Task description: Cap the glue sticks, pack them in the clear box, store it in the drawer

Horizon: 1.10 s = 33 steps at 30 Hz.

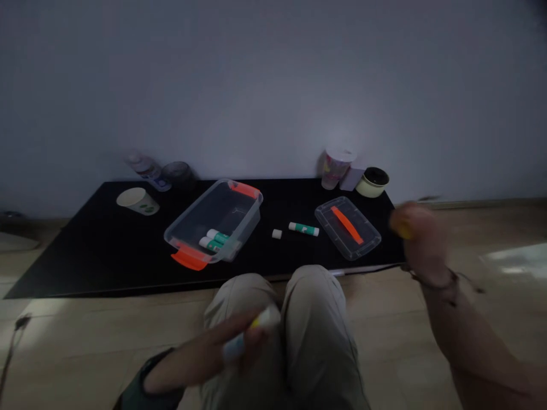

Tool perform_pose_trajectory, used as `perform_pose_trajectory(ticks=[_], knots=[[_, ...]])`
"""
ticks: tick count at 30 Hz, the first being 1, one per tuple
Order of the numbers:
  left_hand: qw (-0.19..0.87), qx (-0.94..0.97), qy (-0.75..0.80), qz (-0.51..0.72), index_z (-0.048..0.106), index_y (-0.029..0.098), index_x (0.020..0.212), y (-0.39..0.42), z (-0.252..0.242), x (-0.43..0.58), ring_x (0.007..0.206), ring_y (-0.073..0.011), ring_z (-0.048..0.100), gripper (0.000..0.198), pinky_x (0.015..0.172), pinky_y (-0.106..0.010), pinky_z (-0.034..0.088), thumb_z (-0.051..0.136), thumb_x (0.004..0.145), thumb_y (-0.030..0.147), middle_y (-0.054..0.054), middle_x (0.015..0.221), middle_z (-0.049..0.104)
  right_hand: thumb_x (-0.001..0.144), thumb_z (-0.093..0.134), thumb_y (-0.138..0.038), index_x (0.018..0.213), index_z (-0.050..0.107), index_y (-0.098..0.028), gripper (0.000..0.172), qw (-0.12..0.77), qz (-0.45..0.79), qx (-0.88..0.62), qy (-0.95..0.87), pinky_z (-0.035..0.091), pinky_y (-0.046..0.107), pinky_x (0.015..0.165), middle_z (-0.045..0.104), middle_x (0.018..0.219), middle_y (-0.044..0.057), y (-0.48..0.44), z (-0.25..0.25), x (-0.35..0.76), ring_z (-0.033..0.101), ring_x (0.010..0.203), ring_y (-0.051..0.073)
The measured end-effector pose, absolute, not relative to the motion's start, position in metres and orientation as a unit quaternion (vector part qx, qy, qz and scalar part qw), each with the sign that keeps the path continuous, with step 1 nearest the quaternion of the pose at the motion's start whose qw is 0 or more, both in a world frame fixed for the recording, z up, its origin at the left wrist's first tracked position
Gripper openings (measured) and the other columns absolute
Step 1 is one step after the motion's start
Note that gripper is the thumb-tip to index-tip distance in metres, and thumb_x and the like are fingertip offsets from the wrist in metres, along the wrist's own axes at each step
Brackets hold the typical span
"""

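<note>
Back left: paper cup on its side on black board; just behind the board's edge, tilted plastic bottle and dark roll, possibly tape. Back right, by the wall: lidded plastic cup, mauve block, cream jar.

Your left hand is holding low in the middle of the view, with the fingers curling closed around something. Your left forearm is lying nearly level and coming in from the lower left corner, and a dark sleeve is covering your left wrist. Your right arm is rising bare from the lower right, with a thin dark band circling the wrist. Your right hand is raised higher, but it is blurred, so I cannot tell if it is closing.
</note>
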<state>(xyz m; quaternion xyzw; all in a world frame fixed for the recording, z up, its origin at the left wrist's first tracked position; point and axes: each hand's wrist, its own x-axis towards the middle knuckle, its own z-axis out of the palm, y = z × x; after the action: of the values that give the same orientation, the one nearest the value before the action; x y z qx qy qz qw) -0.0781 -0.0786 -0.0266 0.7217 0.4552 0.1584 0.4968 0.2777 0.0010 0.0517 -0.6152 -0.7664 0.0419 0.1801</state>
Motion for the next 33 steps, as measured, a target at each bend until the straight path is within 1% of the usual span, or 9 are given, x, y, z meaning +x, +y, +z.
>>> perform_pose_trajectory(ticks=[1,3,5,9,14,19,24,28,33], knots=[[0.475,0.739,0.462,0.125,0.060,0.028,0.124,-0.062,-0.032,-0.076,0.103,-0.0241,0.067,0.034,0.086,-0.033,0.052,0.047,0.095,0.037,-0.006,0.117,0.071,0.103,0.013,-0.041,0.083,0.066,-0.022,0.060,0.188,0.045,-0.616,-0.764,0.042,0.035,0.063,0.059,0.068,0.008,0.016,0.043,0.279,0.055,0.064,0.021],[0.395,0.755,0.512,0.104,0.059,0.022,0.120,-0.022,-0.042,-0.063,0.096,-0.0243,0.068,0.032,0.085,-0.035,0.051,0.043,0.096,0.037,-0.008,0.108,0.072,0.102,0.032,-0.044,0.095,0.066,-0.018,0.042,0.174,0.073,-0.607,-0.772,0.042,0.030,0.066,0.065,0.077,0.006,0.050,0.016,0.270,0.059,0.070,0.019],[0.312,0.773,0.550,0.054,0.058,0.017,0.114,0.018,-0.052,-0.046,0.088,-0.0254,0.069,0.030,0.082,-0.037,0.051,0.040,0.097,0.035,-0.011,0.099,0.071,0.096,0.052,-0.040,0.107,0.065,-0.016,0.030,0.115,0.113,-0.594,-0.788,0.043,0.026,0.072,0.070,0.089,0.005,0.084,-0.019,0.253,0.063,0.080,0.017],[0.242,0.805,0.540,-0.045,0.060,0.016,0.116,0.070,-0.073,-0.027,0.097,-0.0282,0.070,0.028,0.082,-0.036,0.051,0.050,0.094,0.030,-0.016,0.112,0.071,0.097,0.050,-0.024,0.126,0.062,-0.015,0.033,-0.013,0.142,-0.596,-0.791,0.043,0.025,0.089,0.068,0.121,0.011,0.135,-0.077,0.228,0.064,0.109,0.019],[0.197,0.832,0.511,-0.088,0.064,0.018,0.119,0.089,-0.099,-0.021,0.101,-0.0274,0.069,0.030,0.081,-0.034,0.052,0.053,0.091,0.021,-0.016,0.118,0.070,0.099,0.043,-0.021,0.137,0.058,-0.019,0.041,-0.102,0.138,-0.595,-0.785,0.045,0.028,0.094,0.063,0.130,0.014,0.154,-0.107,0.222,0.062,0.116,0.022],[0.121,0.849,0.509,-0.069,0.061,0.016,0.122,0.092,-0.107,-0.010,0.107,-0.0265,0.065,0.031,0.086,-0.036,0.051,0.046,0.095,0.017,-0.017,0.118,0.067,0.099,0.045,-0.027,0.142,0.051,-0.017,0.044,-0.074,0.108,-0.618,-0.775,0.046,0.031,0.095,0.060,0.132,0.015,0.153,-0.102,0.223,0.058,0.122,0.025],[0.076,0.860,0.502,-0.051,0.060,0.013,0.121,0.088,-0.101,-0.006,0.111,-0.0281,0.060,0.032,0.087,-0.038,0.050,0.043,0.094,0.009,-0.018,0.118,0.065,0.100,0.045,-0.031,0.139,0.051,-0.017,0.041,-0.039,0.092,-0.630,-0.770,0.047,0.031,0.092,0.059,0.133,0.014,0.151,-0.084,0.223,0.058,0.119,0.024],[0.051,0.857,0.513,-0.004,0.062,0.015,0.118,0.073,-0.070,-0.014,0.109,-0.0273,0.062,0.030,0.086,-0.037,0.049,0.045,0.094,0.011,-0.014,0.116,0.066,0.097,0.052,-0.032,0.130,0.059,-0.017,0.037,-0.062,0.111,-0.622,-0.772,0.047,0.031,0.090,0.062,0.127,0.013,0.148,-0.080,0.225,0.061,0.115,0.025],[0.061,0.796,0.583,0.149,0.061,0.019,0.124,0.071,-0.015,-0.060,0.107,-0.0244,0.065,0.034,0.090,-0.033,0.050,0.049,0.092,0.021,-0.008,0.118,0.069,0.099,0.050,-0.031,0.125,0.062,-0.017,0.032,0.001,0.107,-0.612,-0.783,0.046,0.030,0.090,0.064,0.121,0.013,0.133,-0.082,0.230,0.062,0.110,0.023]])
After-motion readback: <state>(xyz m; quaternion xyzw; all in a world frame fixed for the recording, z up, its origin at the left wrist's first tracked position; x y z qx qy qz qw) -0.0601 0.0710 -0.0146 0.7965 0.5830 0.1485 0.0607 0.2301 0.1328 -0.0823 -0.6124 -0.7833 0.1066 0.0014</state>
